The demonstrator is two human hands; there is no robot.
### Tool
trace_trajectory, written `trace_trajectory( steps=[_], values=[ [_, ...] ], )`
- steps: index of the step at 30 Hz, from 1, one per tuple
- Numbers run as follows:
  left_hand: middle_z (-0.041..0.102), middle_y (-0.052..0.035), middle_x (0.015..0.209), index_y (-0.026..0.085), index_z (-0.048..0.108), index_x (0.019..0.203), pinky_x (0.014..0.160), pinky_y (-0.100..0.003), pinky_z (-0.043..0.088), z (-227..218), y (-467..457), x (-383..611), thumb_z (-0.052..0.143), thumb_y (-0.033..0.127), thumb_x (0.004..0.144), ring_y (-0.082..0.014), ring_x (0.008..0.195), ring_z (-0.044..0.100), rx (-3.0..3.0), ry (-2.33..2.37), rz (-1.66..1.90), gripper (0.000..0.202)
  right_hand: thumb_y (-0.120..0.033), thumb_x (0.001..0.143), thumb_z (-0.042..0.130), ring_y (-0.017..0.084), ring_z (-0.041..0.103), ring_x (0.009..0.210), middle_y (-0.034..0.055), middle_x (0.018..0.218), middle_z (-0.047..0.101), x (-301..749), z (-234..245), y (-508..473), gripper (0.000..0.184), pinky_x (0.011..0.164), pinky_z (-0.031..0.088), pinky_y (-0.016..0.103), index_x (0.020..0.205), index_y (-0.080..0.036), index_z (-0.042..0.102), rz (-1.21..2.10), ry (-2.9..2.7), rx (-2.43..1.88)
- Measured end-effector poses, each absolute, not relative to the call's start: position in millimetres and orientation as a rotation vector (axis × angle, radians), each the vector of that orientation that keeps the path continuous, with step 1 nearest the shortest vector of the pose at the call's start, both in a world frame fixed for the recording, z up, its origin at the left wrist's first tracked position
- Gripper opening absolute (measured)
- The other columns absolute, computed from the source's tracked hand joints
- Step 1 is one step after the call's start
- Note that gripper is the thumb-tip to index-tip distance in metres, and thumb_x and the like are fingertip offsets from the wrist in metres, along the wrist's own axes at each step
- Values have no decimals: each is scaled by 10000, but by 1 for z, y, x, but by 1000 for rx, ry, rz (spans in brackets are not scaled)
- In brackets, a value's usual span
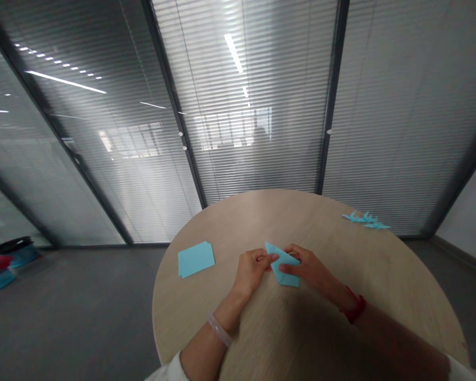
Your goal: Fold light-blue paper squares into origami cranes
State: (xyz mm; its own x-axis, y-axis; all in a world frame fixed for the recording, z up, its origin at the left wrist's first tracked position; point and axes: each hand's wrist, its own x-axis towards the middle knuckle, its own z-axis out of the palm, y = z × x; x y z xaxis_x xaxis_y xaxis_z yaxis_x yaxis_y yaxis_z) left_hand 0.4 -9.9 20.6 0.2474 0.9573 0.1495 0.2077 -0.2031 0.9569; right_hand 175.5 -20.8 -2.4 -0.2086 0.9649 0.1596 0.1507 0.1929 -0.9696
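Note:
A partly folded sheet of light blue paper [284,260] is held just above the round table, its pointed corner towards the top left and crease lines across it. My left hand [250,269] pinches its left edge between thumb and fingers. On the right side, my right hand [304,264] grips the same paper, thumb on the near face and fingers behind the far edge. Some fingertips of both hands are hidden by the paper. To the left lies a stack of flat light blue paper sheets [196,259].
The round wooden table [257,217] has a curved edge all around. Several folded blue paper figures [365,220] lie together near its far right edge. Glass partitions with blinds [262,164] stand right behind it. Red and black-topped blue baskets [21,254] sit on the floor at left.

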Motion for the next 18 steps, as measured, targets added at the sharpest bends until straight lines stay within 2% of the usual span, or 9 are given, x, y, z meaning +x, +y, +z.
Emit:
trace_trajectory(
  steps=[6, 10, 18],
  values=[
    [428, 54, 475, 156, 569, 531, 497, -229, 290, 13, -4, -3, 642, 534, 700, -92, 481, 386, 1701, 1177, 1027, 420, -419, 678, 708, 157, 552, 622, 26, 716, 646, 182, -9, -16, 328, 548, 406, 251, 832, -133, 661, 1102, -1726, -1163],
    [487, 39, 517, 149, 625, 593, 507, -230, 301, 10, -3, -3, 631, 534, 719, -97, 503, 409, 1746, 1165, 1009, 406, -420, 717, 673, 153, 551, 600, 17, 671, 647, 183, -9, -18, 310, 557, 403, 250, 812, -127, 699, 1176, -1767, -1128],
    [507, 36, 520, 151, 643, 639, 512, -224, 342, 9, -5, -1, 678, 556, 673, -106, 510, 451, 1654, 1082, 940, 408, -465, 683, 684, 172, 567, 610, 26, 660, 658, 185, -7, -18, 359, 569, 418, 256, 775, -120, 720, 1175, -1667, -1151]
  ],
)
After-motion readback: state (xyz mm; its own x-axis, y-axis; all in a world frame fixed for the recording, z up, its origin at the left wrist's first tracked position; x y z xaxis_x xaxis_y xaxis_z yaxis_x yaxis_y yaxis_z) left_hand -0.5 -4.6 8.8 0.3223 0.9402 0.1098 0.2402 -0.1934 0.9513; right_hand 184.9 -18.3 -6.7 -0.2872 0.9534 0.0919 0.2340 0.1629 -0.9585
